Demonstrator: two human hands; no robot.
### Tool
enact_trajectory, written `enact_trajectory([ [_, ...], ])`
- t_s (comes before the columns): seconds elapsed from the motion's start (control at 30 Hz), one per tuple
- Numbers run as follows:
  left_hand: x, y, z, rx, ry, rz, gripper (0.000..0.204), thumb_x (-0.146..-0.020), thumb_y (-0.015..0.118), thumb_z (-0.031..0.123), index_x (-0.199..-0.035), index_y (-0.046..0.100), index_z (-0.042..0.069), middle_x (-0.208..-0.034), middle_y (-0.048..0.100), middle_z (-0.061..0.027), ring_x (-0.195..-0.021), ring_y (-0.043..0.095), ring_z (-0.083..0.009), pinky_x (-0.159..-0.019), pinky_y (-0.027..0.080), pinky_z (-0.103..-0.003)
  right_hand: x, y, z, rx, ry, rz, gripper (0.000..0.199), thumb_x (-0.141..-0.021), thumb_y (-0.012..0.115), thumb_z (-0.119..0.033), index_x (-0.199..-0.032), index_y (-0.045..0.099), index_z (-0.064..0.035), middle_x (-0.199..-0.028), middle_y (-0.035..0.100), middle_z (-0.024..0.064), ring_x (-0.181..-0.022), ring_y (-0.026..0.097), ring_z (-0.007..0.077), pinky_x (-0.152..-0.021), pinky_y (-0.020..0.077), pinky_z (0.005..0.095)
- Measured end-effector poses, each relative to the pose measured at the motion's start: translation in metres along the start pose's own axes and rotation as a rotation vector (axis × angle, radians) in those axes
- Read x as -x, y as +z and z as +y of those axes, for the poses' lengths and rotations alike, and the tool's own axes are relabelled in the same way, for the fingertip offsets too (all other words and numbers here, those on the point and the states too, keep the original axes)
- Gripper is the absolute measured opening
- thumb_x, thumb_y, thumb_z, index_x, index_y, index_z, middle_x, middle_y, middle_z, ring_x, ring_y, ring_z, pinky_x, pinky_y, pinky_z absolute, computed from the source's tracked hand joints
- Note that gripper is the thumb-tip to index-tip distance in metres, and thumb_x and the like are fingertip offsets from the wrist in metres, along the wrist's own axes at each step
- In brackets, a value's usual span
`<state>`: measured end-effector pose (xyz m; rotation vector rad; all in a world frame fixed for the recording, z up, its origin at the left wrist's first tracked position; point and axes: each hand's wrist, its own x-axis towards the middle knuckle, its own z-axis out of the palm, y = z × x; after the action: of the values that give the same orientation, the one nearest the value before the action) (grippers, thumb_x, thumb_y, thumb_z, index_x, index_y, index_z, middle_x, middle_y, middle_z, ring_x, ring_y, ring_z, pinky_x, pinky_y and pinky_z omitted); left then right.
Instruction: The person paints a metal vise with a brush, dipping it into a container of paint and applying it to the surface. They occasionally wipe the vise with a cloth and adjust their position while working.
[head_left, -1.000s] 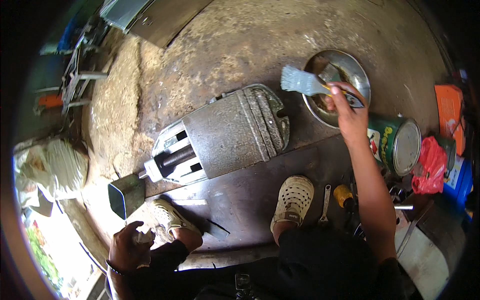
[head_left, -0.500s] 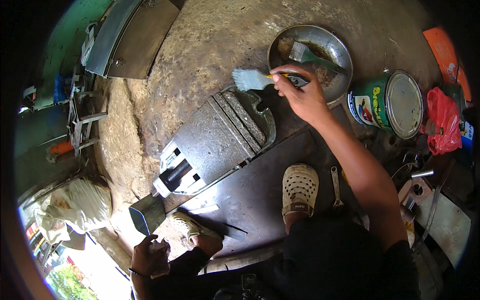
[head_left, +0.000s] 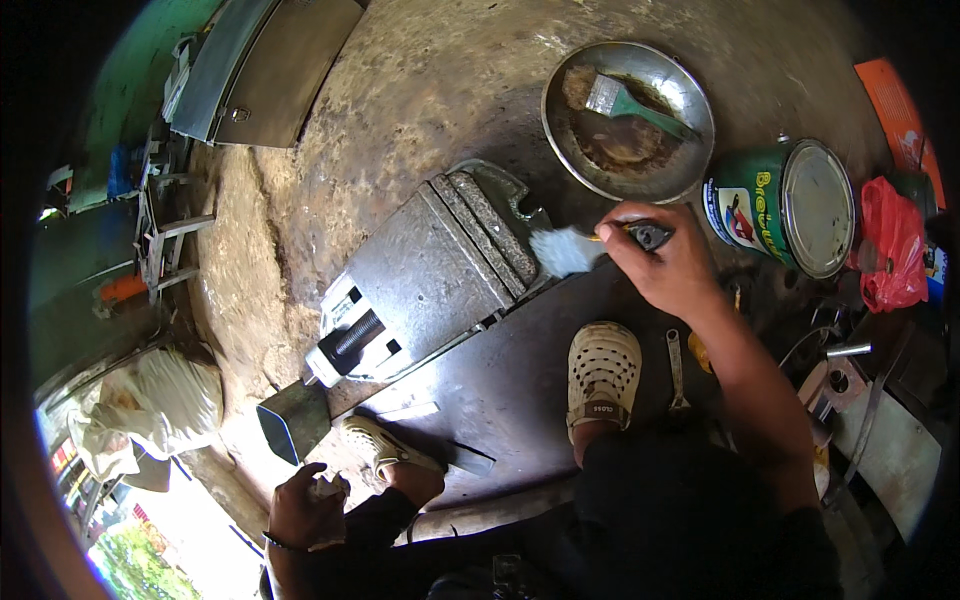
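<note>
- Our right hand (head_left: 672, 268) is closed around the dark handle of a paintbrush (head_left: 590, 247). We hold it low and almost level, so the pale bristles point to the left and touch the near end of the metal vise (head_left: 425, 275).
- This grip keeps the bristles flat against the ribbed jaw part of the vise, we think, because a flat brush reaches into the grooves better this way.
- Our left hand (head_left: 303, 510) is low in the picture, beside our knee, and it is curled around something small and pale. We cannot tell what it is.
- The vise lies on its side on a dark metal sheet (head_left: 510, 390), well away from the edge. The sheet probably keeps it off the rough dirty ground.
- Our two feet in pale clogs (head_left: 603, 370) rest on the same sheet, one on each side of the working place, so we squat directly over the vise.
- A round metal bowl (head_left: 690, 90) stands just behind the vise, within reach of the right hand. A second brush with a green handle (head_left: 630, 103) lies in it, in brown liquid.
- A green tin can (head_left: 790, 205) with its lid on stands just right of the bowl, and a red plastic bag (head_left: 890, 250) is beside it.
- A wrench (head_left: 676, 368) lies on the sheet near the right foot.
</note>
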<state>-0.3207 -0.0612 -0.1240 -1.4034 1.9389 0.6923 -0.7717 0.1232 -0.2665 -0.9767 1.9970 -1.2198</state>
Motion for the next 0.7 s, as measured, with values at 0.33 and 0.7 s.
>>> enact_trajectory([
  [0.33,0.015,-0.005,0.008,0.031,0.050,0.072,0.048,-0.072,0.081,0.025,-0.110,0.065,0.002,-0.086,0.070,-0.0203,-0.081,0.071,-0.0305,-0.072,0.055,-0.038,-0.100,0.038,-0.021,0.167,-0.046,0.043,0.026,-0.086,0.069,-0.028,-0.088,0.069,-0.0023,-0.070,0.065,0.0107,-0.063,0.059,0.0144,-0.060,0.0472,0.0314],
  [0.7,0.023,0.003,0.004,0.026,-0.013,0.176,0.042,-0.074,0.082,0.026,-0.104,0.068,0.002,-0.079,0.069,-0.0182,-0.075,0.071,-0.0246,-0.067,0.055,-0.036,-0.075,0.060,-0.005,-0.035,-0.246,0.160,0.018,-0.092,0.064,-0.018,-0.093,0.066,0.0000,-0.079,0.065,0.0044,-0.076,0.058,0.0074,-0.068,0.0467,0.0261],
])
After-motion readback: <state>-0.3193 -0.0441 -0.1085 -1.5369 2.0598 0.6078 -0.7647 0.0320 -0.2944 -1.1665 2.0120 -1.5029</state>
